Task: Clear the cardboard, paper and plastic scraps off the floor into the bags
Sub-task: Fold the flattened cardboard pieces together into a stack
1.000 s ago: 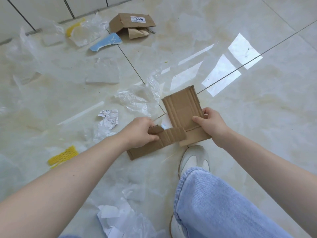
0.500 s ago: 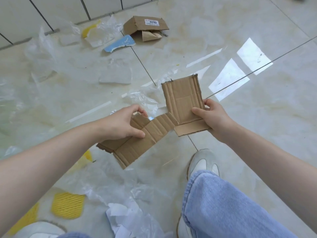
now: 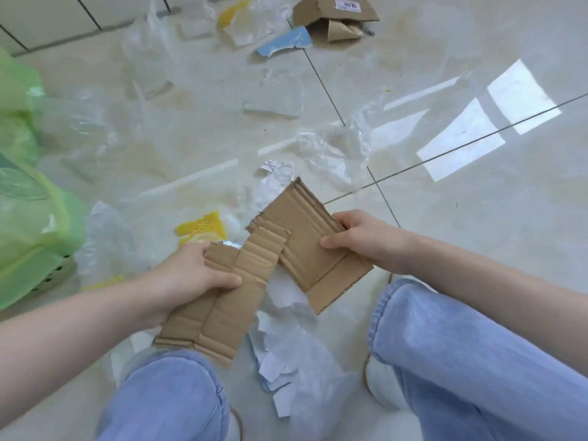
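Observation:
I hold a flat brown cardboard piece [image 3: 305,249] above the floor between my knees. My left hand [image 3: 187,278] grips its lower folded flap [image 3: 222,307], thumb on top. My right hand [image 3: 359,237] grips the right edge of its upper panel. A green plastic bag [image 3: 28,237] stands at the left edge. Under the cardboard lie white paper scraps [image 3: 280,367] and clear plastic film [image 3: 318,393]. A crumpled clear plastic bag [image 3: 334,151] lies just beyond the cardboard. A torn cardboard box [image 3: 334,14] with a label sits at the top.
Yellow foam netting [image 3: 203,226] lies left of the cardboard. A blue paper scrap [image 3: 283,44] and more clear film [image 3: 273,100] lie farther off. A tiled wall base [image 3: 63,36] runs along the top left. My knees in blue jeans [image 3: 461,361] fill the bottom.
The cardboard has been folded closer together and lowered toward my knees. The view has swung left and down, bringing the green bag into sight.

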`<state>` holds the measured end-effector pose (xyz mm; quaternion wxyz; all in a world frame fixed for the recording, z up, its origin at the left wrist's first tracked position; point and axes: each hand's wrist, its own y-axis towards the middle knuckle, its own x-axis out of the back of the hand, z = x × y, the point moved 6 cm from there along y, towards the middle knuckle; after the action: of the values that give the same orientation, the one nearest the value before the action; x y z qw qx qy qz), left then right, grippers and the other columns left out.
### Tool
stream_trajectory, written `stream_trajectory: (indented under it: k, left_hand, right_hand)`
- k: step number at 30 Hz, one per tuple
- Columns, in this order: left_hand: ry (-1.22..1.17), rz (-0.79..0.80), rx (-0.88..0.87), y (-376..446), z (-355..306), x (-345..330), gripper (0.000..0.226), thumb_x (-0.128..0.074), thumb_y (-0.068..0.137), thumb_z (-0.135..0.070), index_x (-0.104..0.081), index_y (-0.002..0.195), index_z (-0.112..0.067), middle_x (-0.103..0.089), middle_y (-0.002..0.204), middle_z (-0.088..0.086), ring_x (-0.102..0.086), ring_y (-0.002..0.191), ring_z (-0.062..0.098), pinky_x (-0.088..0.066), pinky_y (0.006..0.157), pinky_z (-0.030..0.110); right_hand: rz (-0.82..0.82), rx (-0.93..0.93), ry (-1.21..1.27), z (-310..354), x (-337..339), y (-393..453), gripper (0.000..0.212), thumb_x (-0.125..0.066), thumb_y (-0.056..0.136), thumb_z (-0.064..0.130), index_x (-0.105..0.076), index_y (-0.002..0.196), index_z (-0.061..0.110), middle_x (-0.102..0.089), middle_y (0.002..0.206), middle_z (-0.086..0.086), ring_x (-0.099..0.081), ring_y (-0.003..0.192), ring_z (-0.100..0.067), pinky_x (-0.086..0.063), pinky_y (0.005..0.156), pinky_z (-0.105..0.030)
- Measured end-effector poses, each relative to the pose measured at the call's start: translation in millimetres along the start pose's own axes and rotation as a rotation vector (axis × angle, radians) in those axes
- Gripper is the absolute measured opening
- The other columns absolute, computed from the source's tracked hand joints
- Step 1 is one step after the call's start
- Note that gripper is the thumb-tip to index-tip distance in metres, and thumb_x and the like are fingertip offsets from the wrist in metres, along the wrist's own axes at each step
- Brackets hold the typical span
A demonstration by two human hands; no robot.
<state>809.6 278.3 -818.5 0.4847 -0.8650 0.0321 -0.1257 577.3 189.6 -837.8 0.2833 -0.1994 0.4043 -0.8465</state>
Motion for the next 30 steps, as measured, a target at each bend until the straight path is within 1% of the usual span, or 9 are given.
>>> stream_trajectory:
  k: [3,6,10,11,15,17,21,25,30]
  left_hand:
    - [-0.132,-0.019,0.09,-10,31,-6,0.021,-0.07,0.079,0.002,-0.07,0.098,-0.005,-0.075,0.088,0.016,-0.073,0.075,0.028,-0.06,0.069,0.043]
    - [-0.236,-0.014,0.17,-9,51,-18,0.02,-0.066,0.081,0.002,-0.069,0.1,-0.004,-0.074,0.089,0.019,-0.072,0.078,0.033,-0.059,0.071,0.049]
    - [-0.257,0.0,0.271,-9,78,-35,0.026,-0.067,0.081,0.0,-0.065,0.107,-0.004,-0.072,0.096,0.021,-0.07,0.087,0.037,-0.055,0.078,0.057]
    - [-0.255,0.003,0.291,-10,84,-39,0.028,-0.067,0.082,-0.001,-0.065,0.109,-0.004,-0.072,0.097,0.021,-0.07,0.088,0.037,-0.055,0.079,0.057]
    - [-0.311,-0.011,0.317,-9,99,-49,0.032,-0.07,0.081,-0.001,-0.059,0.111,-0.002,-0.071,0.098,0.022,-0.069,0.089,0.038,-0.055,0.079,0.058]
    - [-0.341,-0.04,0.299,-6,97,-48,0.032,-0.069,0.081,-0.001,-0.058,0.111,-0.001,-0.07,0.1,0.024,-0.069,0.091,0.039,-0.054,0.08,0.059]
    - [-0.381,-0.083,0.236,0,84,-38,0.031,-0.066,0.084,-0.001,-0.06,0.114,-0.001,-0.07,0.102,0.022,-0.069,0.092,0.036,-0.055,0.081,0.053]
    - [-0.423,-0.097,0.228,8,74,-30,0.031,-0.064,0.085,-0.001,-0.059,0.116,0.001,-0.071,0.101,0.021,-0.07,0.089,0.033,-0.057,0.074,0.045]
    - [-0.465,-0.083,0.216,15,58,-35,0.026,-0.059,0.086,0.001,-0.061,0.112,0.004,-0.07,0.102,0.024,-0.069,0.094,0.037,-0.056,0.08,0.049]
  right_hand:
    - [0.109,-0.137,0.035,-18,-39,-5,0.017,-0.055,0.088,0.007,-0.059,0.104,0.002,-0.066,0.106,-0.026,-0.066,0.094,-0.043,-0.05,0.089,-0.06]
    - [0.302,-0.291,-0.018,-39,-78,-15,0.012,-0.048,0.092,0.007,-0.06,0.097,0.008,-0.067,0.09,-0.015,-0.067,0.072,-0.026,-0.054,0.081,-0.056]
    - [0.434,-0.422,-0.144,-68,-113,-20,0.03,-0.043,0.094,0.011,-0.056,0.119,0.002,-0.063,0.119,-0.022,-0.064,0.107,-0.036,-0.048,0.089,-0.063]
    - [0.427,-0.427,-0.158,-73,-118,-21,0.032,-0.042,0.093,0.011,-0.054,0.121,0.002,-0.061,0.121,-0.024,-0.063,0.106,-0.036,-0.049,0.088,-0.062]
    - [0.266,-0.324,-0.128,-75,-114,-9,0.023,-0.051,0.084,0.015,-0.053,0.105,0.008,-0.062,0.101,-0.019,-0.061,0.085,-0.032,-0.056,0.073,-0.049]
    - [0.134,-0.214,-0.148,-64,-97,1,0.032,-0.056,0.077,0.018,-0.055,0.107,0.007,-0.066,0.104,-0.018,-0.066,0.092,-0.036,-0.056,0.079,-0.054]
    - [-0.105,0.016,-0.155,-26,-55,6,0.02,-0.052,0.09,0.017,-0.053,0.108,0.007,-0.062,0.109,-0.015,-0.062,0.1,-0.03,-0.051,0.091,-0.048]
    - [-0.21,0.102,-0.066,-9,-25,6,0.023,-0.05,0.092,0.017,-0.051,0.113,0.007,-0.061,0.114,-0.014,-0.061,0.104,-0.029,-0.049,0.094,-0.049]
    - [-0.325,0.098,0.101,-3,6,9,0.023,-0.048,0.094,0.017,-0.051,0.117,0.014,-0.062,0.114,-0.007,-0.062,0.101,-0.023,-0.052,0.09,-0.042]
